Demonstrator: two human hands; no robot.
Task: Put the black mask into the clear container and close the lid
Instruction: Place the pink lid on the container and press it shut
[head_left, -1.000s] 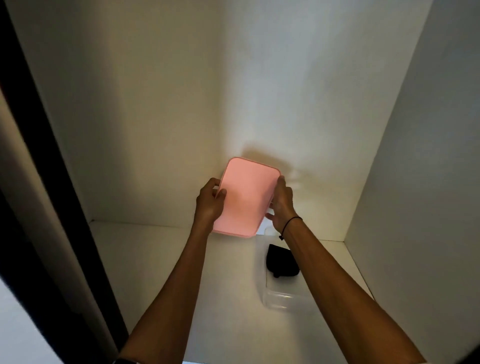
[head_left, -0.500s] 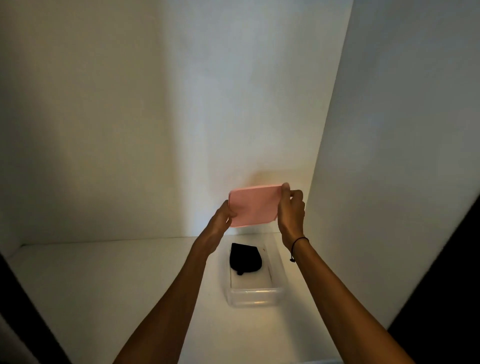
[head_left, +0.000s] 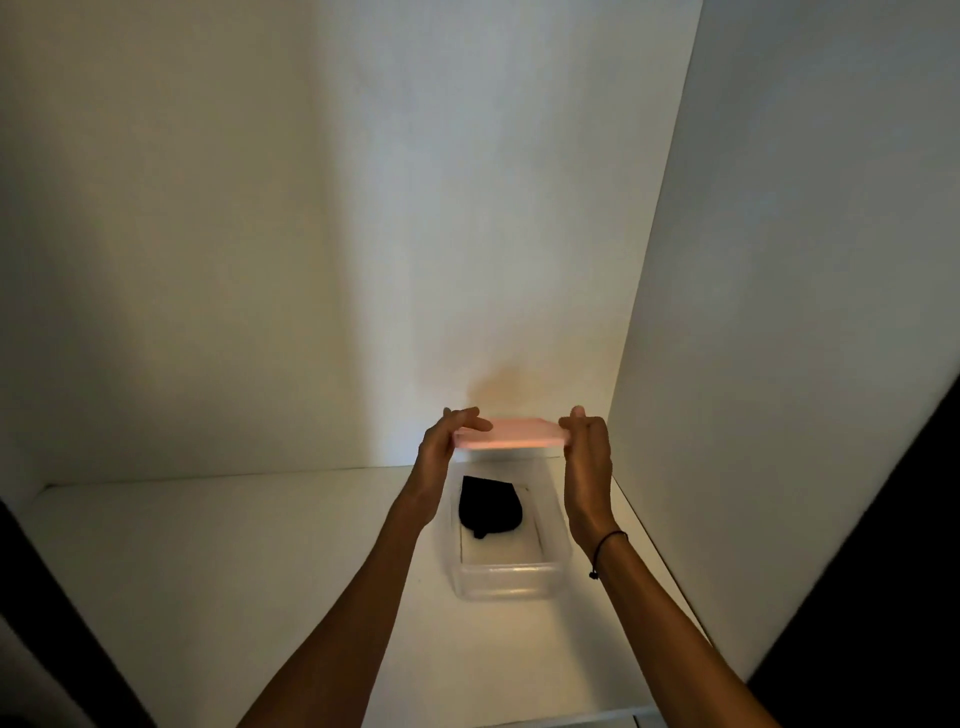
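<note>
A clear rectangular container stands on the white shelf near the right wall. The black mask lies inside it, toward its far end. Above the container's far end I hold a pink lid almost flat and level. My left hand grips the lid's left edge and my right hand grips its right edge. The lid hangs a little above the container's rim, apart from it. A thin black band sits on my right wrist.
The white shelf floor stretches to the left of the container. A white back wall and a right side wall close the space. Dark frame edges show at the lower left and right corners.
The pink lid has tilted from nearly upright to almost flat and has come down toward the container. Both hands kept their hold. The view shifted to the right.
</note>
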